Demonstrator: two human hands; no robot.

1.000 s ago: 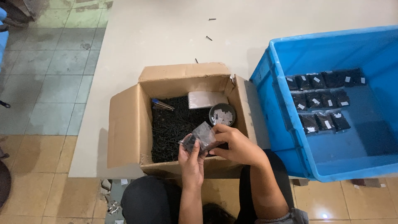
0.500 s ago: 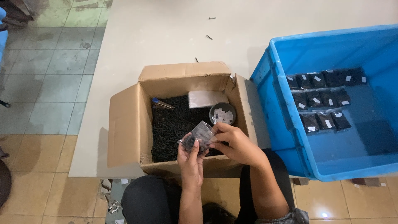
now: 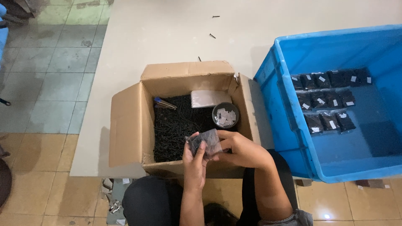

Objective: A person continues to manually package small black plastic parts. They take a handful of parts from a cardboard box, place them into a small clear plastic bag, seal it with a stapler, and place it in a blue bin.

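Note:
A small clear plastic bag point(image 3: 205, 142) with black screws in it is held between both my hands over the near edge of an open cardboard box point(image 3: 130, 125). My left hand point(image 3: 194, 164) grips the bag from below and from the left. My right hand point(image 3: 243, 150) pinches its right side. The box holds a heap of loose black screws point(image 3: 173, 127), a small round dark bowl point(image 3: 225, 115) with white paper slips, a stack of clear empty bags point(image 3: 209, 98) and a tool with a blue handle point(image 3: 163, 103).
A large blue plastic crate point(image 3: 284, 121) stands right of the box, with several filled dark bags point(image 3: 328, 100) laid in rows inside. A few stray screws point(image 3: 212, 36) lie on the pale floor mat beyond the box. Tiled floor lies to the left.
Both hands shifted slightly on the bag, the right hand's fingers working along its top edge. The bag stays over the near side of the box.

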